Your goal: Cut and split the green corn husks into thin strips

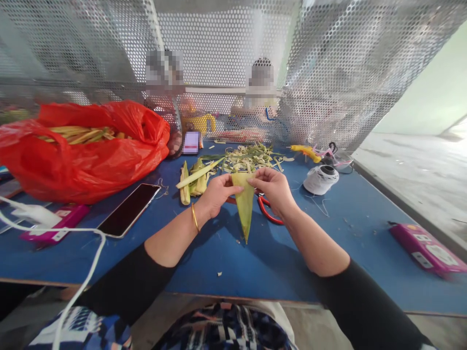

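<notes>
A red plastic bag (83, 160) holding yellow-green leaf strips (78, 134) lies on the blue desk (255, 267). Just right of the bag lies a black phone (128, 210), and below the bag a pink device (54, 226) and a white cable (85, 265). Further right of the bag are leaf scraps (248, 156), red-handled scissors (270, 213), a yellow glue gun (307, 152), a white thread spool (321, 179) and, farthest, another pink device (426, 248). Behind the bag stands a perforated metal screen (346, 73).

bright daylight from right; soft shadows under forearms on blue table (277, 262); wide-angle bending at edges; faces pixelated; mesh screen (346, 73) hazy.
</notes>
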Demonstrator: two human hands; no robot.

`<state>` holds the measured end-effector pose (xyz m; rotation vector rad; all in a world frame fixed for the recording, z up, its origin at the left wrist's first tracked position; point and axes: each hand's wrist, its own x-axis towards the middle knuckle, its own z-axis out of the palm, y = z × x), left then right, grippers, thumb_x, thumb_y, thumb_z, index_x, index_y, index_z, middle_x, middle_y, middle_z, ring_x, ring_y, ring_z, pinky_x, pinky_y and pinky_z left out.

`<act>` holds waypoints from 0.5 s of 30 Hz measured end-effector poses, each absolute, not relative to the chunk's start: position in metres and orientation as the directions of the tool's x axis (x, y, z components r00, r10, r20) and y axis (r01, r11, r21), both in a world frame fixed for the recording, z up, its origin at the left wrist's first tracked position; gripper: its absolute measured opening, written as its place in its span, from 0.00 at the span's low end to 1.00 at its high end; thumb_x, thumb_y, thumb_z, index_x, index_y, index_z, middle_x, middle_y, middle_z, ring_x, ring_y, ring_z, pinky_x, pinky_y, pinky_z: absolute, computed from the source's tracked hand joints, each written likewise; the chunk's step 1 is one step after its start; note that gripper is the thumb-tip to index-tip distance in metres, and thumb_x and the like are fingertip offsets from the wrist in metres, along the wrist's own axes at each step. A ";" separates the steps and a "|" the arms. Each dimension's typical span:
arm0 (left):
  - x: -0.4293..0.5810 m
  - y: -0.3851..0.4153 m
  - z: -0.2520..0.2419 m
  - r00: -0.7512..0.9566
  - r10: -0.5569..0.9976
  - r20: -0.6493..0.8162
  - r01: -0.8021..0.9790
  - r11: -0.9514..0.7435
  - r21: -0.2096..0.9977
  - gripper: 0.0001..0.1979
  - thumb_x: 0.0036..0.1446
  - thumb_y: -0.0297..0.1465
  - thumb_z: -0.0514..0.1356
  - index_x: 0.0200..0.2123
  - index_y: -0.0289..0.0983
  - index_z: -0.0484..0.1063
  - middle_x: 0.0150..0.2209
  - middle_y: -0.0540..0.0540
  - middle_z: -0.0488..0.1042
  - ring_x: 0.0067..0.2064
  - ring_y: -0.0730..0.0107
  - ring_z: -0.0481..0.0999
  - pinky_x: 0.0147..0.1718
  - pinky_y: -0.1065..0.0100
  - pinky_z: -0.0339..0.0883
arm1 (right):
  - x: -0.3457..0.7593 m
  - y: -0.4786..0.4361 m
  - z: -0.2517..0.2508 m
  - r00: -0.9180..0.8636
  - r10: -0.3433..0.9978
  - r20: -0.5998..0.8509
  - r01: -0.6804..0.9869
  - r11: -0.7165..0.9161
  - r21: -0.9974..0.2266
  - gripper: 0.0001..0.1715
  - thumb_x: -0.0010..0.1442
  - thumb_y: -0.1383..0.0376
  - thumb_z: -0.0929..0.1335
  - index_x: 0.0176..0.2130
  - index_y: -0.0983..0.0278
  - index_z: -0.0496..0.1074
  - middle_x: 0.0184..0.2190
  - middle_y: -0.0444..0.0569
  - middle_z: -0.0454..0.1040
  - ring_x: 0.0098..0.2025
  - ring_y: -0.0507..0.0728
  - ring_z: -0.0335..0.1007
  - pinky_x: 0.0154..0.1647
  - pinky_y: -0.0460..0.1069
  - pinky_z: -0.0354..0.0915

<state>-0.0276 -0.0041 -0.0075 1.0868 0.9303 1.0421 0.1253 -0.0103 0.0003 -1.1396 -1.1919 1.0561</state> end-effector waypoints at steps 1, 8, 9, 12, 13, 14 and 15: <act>-0.027 -0.004 -0.008 0.255 0.963 -0.083 -0.203 0.138 0.969 0.11 0.39 0.25 0.69 0.30 0.35 0.74 0.29 0.48 0.79 0.31 0.66 0.77 0.29 0.68 0.70 | 0.124 -0.011 0.000 0.082 0.987 0.141 -0.009 0.142 -0.990 0.15 0.36 0.60 0.76 0.22 0.61 0.68 0.16 0.38 0.66 0.21 0.49 0.61 0.23 0.47 0.61; -0.020 -0.009 -0.009 0.208 0.964 -0.165 -0.313 0.226 0.922 0.06 0.44 0.31 0.68 0.25 0.36 0.75 0.22 0.51 0.74 0.24 0.73 0.72 0.26 0.71 0.66 | 0.119 -0.012 -0.008 0.026 0.981 0.192 0.071 0.190 -0.979 0.13 0.40 0.59 0.74 0.24 0.62 0.70 0.17 0.38 0.66 0.22 0.49 0.58 0.23 0.46 0.56; -0.020 -0.010 -0.009 0.185 0.969 -0.163 -0.309 0.215 0.926 0.07 0.45 0.31 0.68 0.24 0.36 0.74 0.21 0.52 0.73 0.23 0.73 0.71 0.25 0.71 0.65 | 0.119 -0.013 -0.008 0.017 0.980 0.199 0.079 0.197 -0.977 0.12 0.41 0.60 0.74 0.24 0.62 0.70 0.17 0.38 0.66 0.22 0.49 0.58 0.24 0.47 0.56; -0.019 -0.010 -0.008 0.144 0.981 -0.134 -0.278 0.169 0.946 0.08 0.45 0.31 0.68 0.21 0.37 0.72 0.20 0.52 0.72 0.23 0.73 0.70 0.24 0.71 0.64 | 0.118 -0.014 -0.008 -0.004 0.981 0.193 0.048 0.193 -0.980 0.12 0.42 0.60 0.74 0.26 0.62 0.71 0.19 0.39 0.67 0.23 0.50 0.60 0.26 0.47 0.58; -0.019 -0.010 -0.008 0.139 0.983 -0.124 -0.267 0.158 0.951 0.08 0.45 0.31 0.68 0.21 0.37 0.72 0.20 0.52 0.72 0.23 0.73 0.70 0.25 0.71 0.64 | 0.118 -0.014 -0.007 -0.008 0.982 0.188 0.030 0.188 -0.982 0.12 0.42 0.59 0.74 0.27 0.62 0.71 0.19 0.39 0.68 0.24 0.50 0.61 0.26 0.48 0.59; -0.020 -0.010 -0.007 0.135 0.984 -0.117 -0.257 0.149 0.955 0.07 0.46 0.31 0.67 0.21 0.37 0.72 0.21 0.52 0.73 0.23 0.73 0.71 0.25 0.71 0.64 | 0.118 -0.014 -0.007 -0.009 0.983 0.184 0.012 0.184 -0.983 0.13 0.43 0.59 0.74 0.27 0.62 0.72 0.20 0.40 0.68 0.24 0.51 0.61 0.27 0.48 0.60; -0.020 -0.010 -0.007 0.133 0.985 -0.112 -0.250 0.143 0.958 0.07 0.46 0.30 0.67 0.21 0.37 0.72 0.21 0.52 0.73 0.23 0.72 0.71 0.25 0.71 0.64 | 0.118 -0.015 -0.007 -0.005 0.983 0.183 0.000 0.183 -0.983 0.13 0.43 0.58 0.75 0.27 0.62 0.72 0.20 0.40 0.68 0.24 0.50 0.61 0.27 0.48 0.60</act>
